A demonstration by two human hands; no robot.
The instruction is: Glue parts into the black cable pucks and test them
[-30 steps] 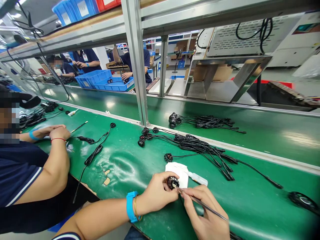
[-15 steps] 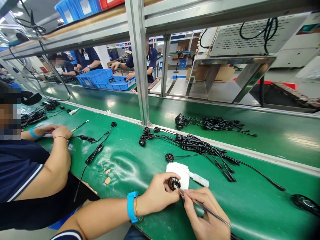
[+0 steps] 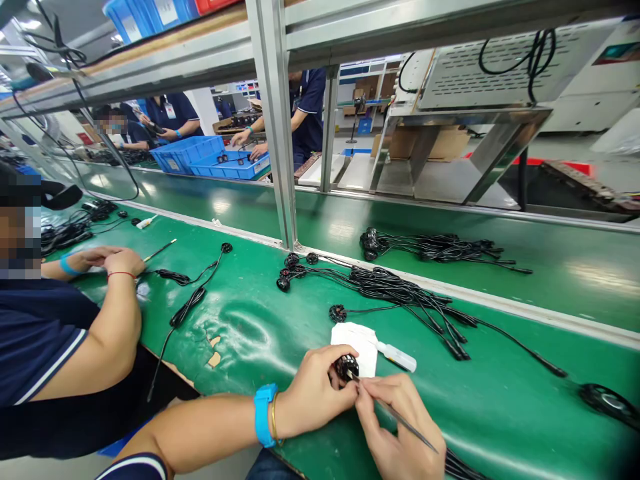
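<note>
My left hand, with a blue wristband, grips a small round black part between thumb and fingers. My right hand pinches a slim dark pair of tweezers, its tip at the open face of the round part. A small pale spot shows at that tip; I cannot make out what it is. Just behind the hands lies a white pad, and a small translucent bottle lies beside it. Beyond them a similar round part lies on the green mat with its black cable.
Bundled black cables with round ends lie along the bench's back rim. Another bundle sits on the green conveyor behind. A metal post rises at the centre. A co-worker's arm is at left; a black ring-shaped object lies at right.
My right hand and the tweezers have shifted slightly left, toward the round part. The cable bundle on the conveyor has slid right. My left hand is almost unmoved.
</note>
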